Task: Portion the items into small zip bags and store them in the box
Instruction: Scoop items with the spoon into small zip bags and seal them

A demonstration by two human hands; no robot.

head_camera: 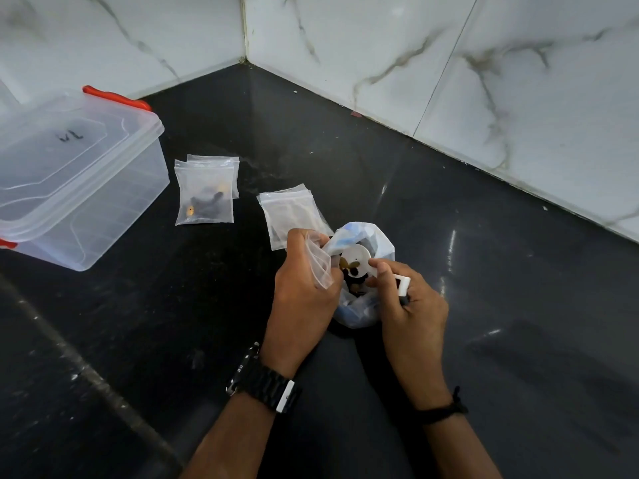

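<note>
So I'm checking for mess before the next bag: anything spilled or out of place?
Nothing spilled. The filled zip bags lie flat on the counter, not yet boxed, and the box has its lid on.

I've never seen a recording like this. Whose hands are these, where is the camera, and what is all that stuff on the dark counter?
No machine here: a person wears a camera on the head, looking down at their own hands. The left hand grips an empty small zip bag. The right hand holds a white scoop with small dark and golden pieces over a plastic bag of items. On the black counter lie a filled zip bag, a stack of empty zip bags, and a clear lidded box with red latches.
</note>
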